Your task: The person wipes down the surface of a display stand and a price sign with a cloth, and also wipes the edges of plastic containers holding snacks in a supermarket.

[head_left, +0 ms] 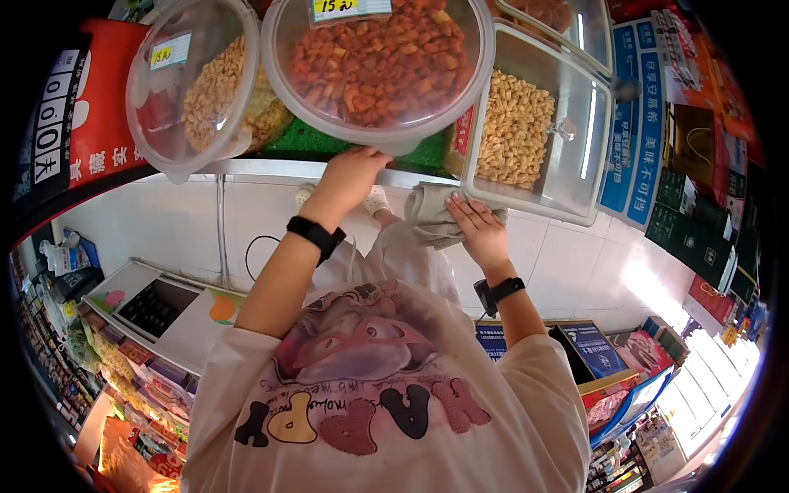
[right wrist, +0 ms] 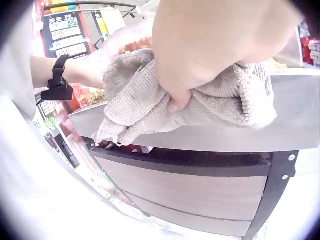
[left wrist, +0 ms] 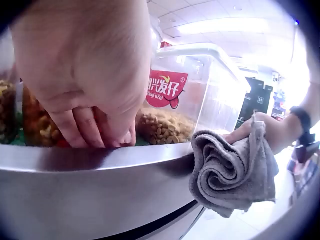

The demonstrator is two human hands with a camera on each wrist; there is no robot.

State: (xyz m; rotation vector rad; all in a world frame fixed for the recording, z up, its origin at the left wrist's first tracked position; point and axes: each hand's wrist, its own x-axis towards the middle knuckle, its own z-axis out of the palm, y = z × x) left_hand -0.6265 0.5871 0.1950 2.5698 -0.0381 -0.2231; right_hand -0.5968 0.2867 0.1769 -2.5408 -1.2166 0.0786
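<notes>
My right hand (head_left: 481, 234) holds a folded grey cloth (head_left: 427, 215) at the counter's front edge, below the rectangular tub of peanuts (head_left: 514, 131). In the right wrist view the thumb presses into the folds of the cloth (right wrist: 135, 95). My left hand (head_left: 349, 185) is at the metal rim (head_left: 288, 168), just in front of the round tub of red diced snacks (head_left: 378, 66). Seen in the left wrist view, the left hand (left wrist: 95, 65) points its fingers down behind the metal rim (left wrist: 115, 159), by the green mat; the fingertips are partly hidden.
A second round tub (head_left: 193, 82) with a price label stands at the left on the green mat (head_left: 312, 144). Blue signs (head_left: 633, 123) and dark boxes (head_left: 690, 238) line the right side. Behind the person is a low cabinet (head_left: 156, 312).
</notes>
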